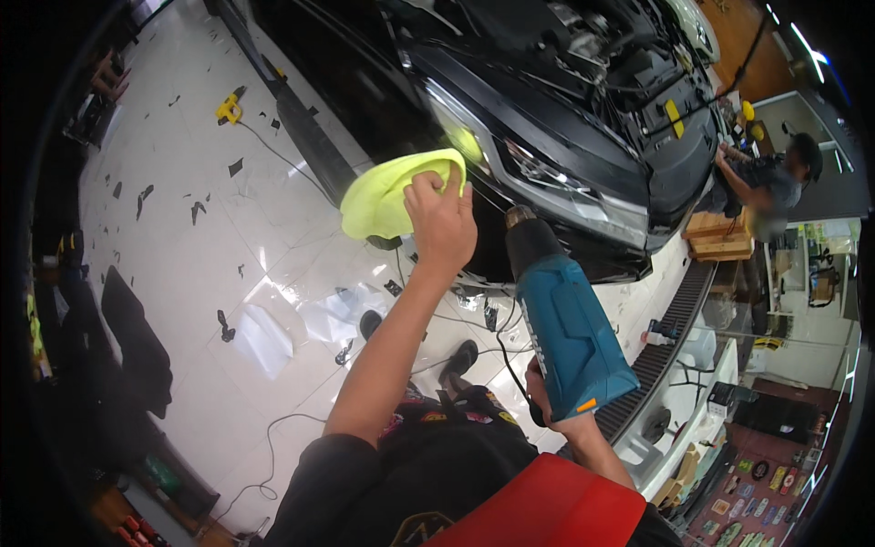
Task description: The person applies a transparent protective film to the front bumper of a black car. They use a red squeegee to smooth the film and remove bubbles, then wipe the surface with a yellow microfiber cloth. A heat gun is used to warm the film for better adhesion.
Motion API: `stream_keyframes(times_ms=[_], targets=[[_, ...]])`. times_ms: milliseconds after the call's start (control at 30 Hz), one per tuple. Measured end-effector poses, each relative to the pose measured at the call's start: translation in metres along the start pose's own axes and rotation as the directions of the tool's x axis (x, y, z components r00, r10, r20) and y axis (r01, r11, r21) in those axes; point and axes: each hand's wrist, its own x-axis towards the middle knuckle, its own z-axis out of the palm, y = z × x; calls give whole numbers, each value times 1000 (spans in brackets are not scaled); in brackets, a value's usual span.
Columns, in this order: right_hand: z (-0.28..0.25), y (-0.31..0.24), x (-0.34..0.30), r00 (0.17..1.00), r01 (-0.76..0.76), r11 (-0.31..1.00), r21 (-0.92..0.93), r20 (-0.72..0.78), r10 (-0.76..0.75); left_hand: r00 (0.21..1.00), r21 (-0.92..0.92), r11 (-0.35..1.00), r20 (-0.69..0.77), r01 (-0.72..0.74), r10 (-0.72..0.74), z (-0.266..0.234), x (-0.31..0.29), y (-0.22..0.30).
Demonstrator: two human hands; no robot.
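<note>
Red fabric at the person's waist sits closest to the lens, with both forearms rising past it toward a black car whose hood stands open. Up front, the left hand presses a yellow-green microfibre cloth against the car's front corner, just beside the headlight; its fingers are curled closed over the cloth's edge, so the cloth lies under and ahead of them, touching the bodywork. Lower down, the right hand is wrapped tight around the grip of a teal heat gun, nozzle aimed up at the same corner, close to the cloth. Judging by the scraps on the white tiled floor, work on this corner looks midway, with smoothing unfinished.
</note>
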Motion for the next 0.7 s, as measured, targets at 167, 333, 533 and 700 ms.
stream_keyframes(times_ms=[167,333,533,700], targets=[[-8,42,-15,989,141,990,-28,-51,-142,999,25,999,-25,-35,36,19,-24,21],[-28,59,-35,994,104,988,115,-51,-99,998,141,989,-23,-49,53,37,-41,31],[-34,102,-70,996,18,948,319,-93,13,996,185,980,-23,-78,83,55,-62,55],[-49,119,-72,944,215,951,222,-296,-145,994,264,959,-17,-102,111,84,-82,79]])
